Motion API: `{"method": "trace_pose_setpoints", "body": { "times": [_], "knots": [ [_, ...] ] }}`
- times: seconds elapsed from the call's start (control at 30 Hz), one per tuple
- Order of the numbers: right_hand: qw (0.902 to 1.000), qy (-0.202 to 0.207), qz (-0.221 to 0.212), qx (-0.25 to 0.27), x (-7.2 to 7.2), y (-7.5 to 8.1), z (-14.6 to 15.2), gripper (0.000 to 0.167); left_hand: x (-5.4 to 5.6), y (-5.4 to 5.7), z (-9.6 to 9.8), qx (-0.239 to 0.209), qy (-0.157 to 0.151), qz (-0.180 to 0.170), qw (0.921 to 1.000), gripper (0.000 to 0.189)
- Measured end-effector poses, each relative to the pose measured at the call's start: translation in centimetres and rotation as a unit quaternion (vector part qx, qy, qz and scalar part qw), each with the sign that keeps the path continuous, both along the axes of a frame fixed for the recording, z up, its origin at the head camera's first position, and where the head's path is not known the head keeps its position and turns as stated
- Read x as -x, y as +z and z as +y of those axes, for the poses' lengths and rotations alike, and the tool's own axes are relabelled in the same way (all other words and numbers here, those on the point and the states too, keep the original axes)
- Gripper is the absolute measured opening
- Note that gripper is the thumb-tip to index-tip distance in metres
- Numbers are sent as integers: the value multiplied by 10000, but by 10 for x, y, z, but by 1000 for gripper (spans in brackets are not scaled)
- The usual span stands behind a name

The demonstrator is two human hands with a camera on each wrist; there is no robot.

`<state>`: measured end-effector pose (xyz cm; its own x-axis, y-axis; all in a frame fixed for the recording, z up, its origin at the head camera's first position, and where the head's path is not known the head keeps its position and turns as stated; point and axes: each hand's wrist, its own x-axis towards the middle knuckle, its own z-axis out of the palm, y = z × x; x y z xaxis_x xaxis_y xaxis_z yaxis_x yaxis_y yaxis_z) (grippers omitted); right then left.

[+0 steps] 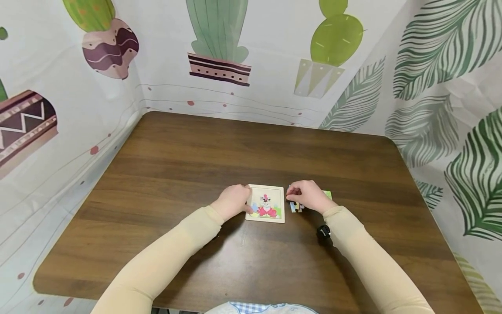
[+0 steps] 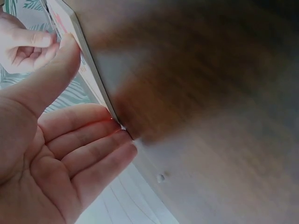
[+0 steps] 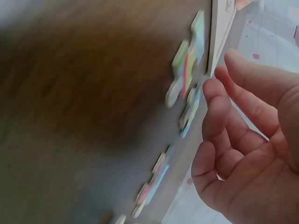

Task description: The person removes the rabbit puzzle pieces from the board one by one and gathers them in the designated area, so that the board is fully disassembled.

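Puzzle board lies flat near the middle of the surface, w/ a pink animal picture partly filled in. Left hand steadies its left edge, straight fingers & thumb touching the rim. Loose pieces sit just right of the board; right hand over them, fingers curled, prob pinching one but can't tell. Pieces look thin, light, stiff: take by edges. Plenty of open room far & left; walls well apart

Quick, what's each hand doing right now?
Left hand: open, straight fingers against the puzzle board's edge.
Right hand: open, fingers loosely curled over the loose puzzle pieces, gripping none.
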<state>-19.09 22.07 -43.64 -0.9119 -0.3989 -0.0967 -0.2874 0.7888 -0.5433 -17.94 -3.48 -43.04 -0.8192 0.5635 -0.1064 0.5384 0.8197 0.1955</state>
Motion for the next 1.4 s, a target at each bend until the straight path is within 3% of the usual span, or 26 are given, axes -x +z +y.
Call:
{"method": "trace_pose_setpoints", "body": {
  "times": [0.5, 0.67, 0.93, 1.1, 1.4],
  "knots": [
    [9999, 74, 84, -49, 3, 3, -43, 19, 1, -4, 2, -45, -12, -25, 10000, 45],
    [9996, 275, 92, -51, 3, -2, -48, 22, 0, -3, 2, -60, -2, 27, 10000, 44],
    [9995, 237, 169, -84, 2, -5, -53, 29, 0, 0, 2, -35, -48, 165, 9998, 44],
    [9992, 371, 93, -148, -1, -5, -55, 25, 1, -1, 1, 5, -43, 94, 9999, 42],
    [9968, 591, 434, -310, -5, -5, -58, 28, 1, -2, 0, -31, -46, 79, 10000, 43]
  ]
}}
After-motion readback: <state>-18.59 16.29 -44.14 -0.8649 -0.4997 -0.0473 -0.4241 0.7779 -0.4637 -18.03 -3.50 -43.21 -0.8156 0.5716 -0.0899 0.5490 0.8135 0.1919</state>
